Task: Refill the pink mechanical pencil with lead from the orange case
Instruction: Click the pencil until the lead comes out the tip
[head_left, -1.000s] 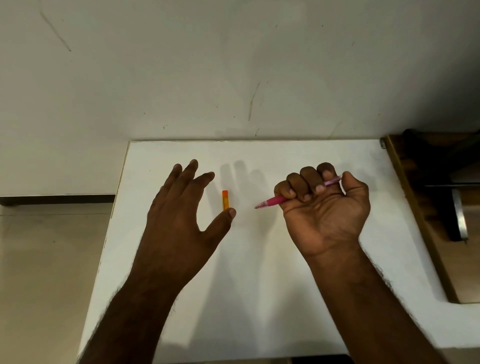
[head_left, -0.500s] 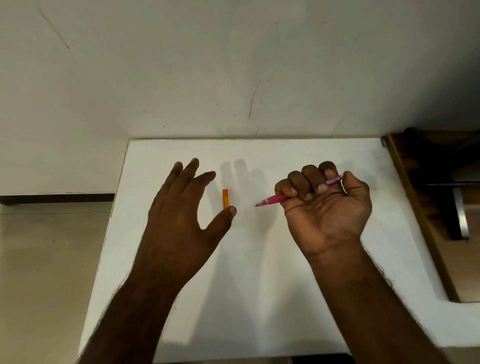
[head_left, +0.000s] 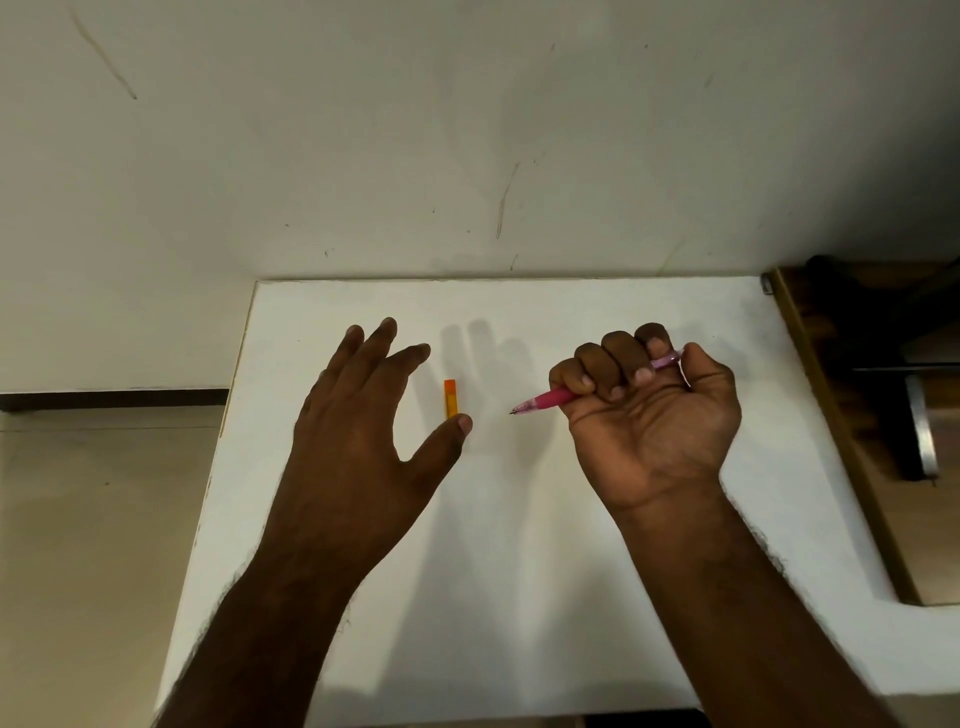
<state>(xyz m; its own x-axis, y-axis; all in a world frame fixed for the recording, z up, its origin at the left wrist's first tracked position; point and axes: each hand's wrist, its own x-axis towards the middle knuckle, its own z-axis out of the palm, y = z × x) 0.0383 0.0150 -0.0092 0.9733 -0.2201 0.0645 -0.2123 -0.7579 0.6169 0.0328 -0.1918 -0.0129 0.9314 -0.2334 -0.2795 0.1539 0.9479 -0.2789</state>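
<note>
On a white table (head_left: 519, 597), the right hand (head_left: 649, 415) is gripping the pink mechanical pencil (head_left: 550, 399) in a fist while the empty, spread left hand (head_left: 363, 426) is hovering beside the orange case (head_left: 450, 398) (apparently unopened), likely the next pickup.

two hands over the surface

the left hand (head_left: 358, 436) was spread flat, back up, fingers apart and thumb out to the side. the right hand (head_left: 649, 415) was turned palm up, fingers curled into a closed fist.
</note>
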